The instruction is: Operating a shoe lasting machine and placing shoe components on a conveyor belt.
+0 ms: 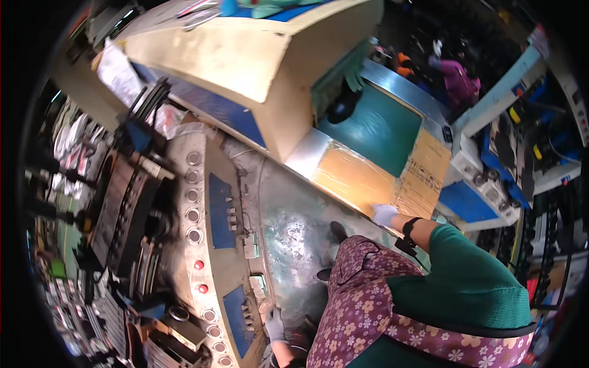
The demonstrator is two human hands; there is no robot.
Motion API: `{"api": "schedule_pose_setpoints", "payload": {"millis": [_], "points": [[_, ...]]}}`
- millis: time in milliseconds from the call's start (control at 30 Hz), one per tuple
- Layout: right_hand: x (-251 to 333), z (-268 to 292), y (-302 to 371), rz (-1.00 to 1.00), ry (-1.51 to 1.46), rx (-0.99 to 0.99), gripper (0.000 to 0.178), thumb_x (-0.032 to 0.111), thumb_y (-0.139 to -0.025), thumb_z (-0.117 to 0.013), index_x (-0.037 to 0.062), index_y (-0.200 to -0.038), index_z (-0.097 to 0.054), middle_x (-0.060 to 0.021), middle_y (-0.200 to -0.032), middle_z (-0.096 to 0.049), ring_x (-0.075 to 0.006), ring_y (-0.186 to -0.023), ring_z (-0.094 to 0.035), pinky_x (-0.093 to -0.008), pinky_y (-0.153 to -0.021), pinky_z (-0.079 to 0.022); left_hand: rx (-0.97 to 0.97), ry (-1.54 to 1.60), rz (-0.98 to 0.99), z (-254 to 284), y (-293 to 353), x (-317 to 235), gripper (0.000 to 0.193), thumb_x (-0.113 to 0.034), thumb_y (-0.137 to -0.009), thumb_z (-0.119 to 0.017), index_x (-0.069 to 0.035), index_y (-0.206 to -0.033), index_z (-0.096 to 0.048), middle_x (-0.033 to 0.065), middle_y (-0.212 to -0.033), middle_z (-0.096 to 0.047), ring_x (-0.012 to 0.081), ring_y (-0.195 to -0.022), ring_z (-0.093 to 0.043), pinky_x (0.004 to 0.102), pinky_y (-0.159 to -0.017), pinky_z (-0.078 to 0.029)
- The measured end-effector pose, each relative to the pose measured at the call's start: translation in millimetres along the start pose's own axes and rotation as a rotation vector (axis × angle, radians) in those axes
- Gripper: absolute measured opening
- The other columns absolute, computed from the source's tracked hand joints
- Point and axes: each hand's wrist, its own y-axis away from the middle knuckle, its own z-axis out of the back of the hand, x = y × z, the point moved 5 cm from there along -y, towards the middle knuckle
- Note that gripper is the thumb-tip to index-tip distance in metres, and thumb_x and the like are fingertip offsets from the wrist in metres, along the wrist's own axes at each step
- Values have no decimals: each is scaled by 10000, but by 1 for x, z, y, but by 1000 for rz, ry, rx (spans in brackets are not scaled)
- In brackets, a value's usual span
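My right hand [384, 215], in a pale glove, rests at the near edge of the table, on the cardboard sheet [356, 173] under clear film. Its fingers lie loosely and hold nothing that I can see. Low in the picture, my left hand [275, 325], also gloved, hangs beside the machine's control panel [195, 248]. The fingers look loosely apart, with nothing visible in them; whether they touch the panel's side I cannot tell. A green sheet [374, 129] covers the middle of the table.
Round buttons and two red ones [199, 265] line the panel. A large cream machine housing [208, 58] stands over the table's far left. A dark green glove [354, 76] hangs by its opening. Beyond the table is a person in purple [459, 83]. Grey floor [294, 239] lies between panel and table.
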Motion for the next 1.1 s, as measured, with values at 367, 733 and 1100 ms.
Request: {"api": "schedule_pose_setpoints", "payload": {"millis": [367, 733, 1100], "points": [[-255, -15, -48, -626, -424, -298, 1123, 635, -822, -639, 2, -1568, -87, -270, -1616, -117, -452, -1436, -270, -506, -1171, -274, 114, -263, -863, -246, -296, -456, 483, -276, -900, -653, -55, -1318, -555, 199, -1238, -603, 380, -1188, -549, 461, -1019, -429], [-262, -32, -59, -612, -479, -150, 1251, 506, -705, -818, -150, -1494, -101, -401, -1549, -107, -620, -1388, -195, -567, -1176, -237, -23, -653, -566, -477, -488, -745, 966, -604, -672, -792, 3, -1364, -499, 200, -1438, -503, 319, -1351, -463, 410, -1125, -358], [-252, -3, -64, -605, -464, -74, 1226, 449, -673, -860, -115, -1504, -157, -350, -1574, -103, -545, -1431, -205, -492, -1170, -304, 151, -395, -591, -461, -535, -715, 864, -504, -475, -911, -20, -1130, -621, 208, -1129, -677, 365, -1093, -642, 387, -924, -522]]}}
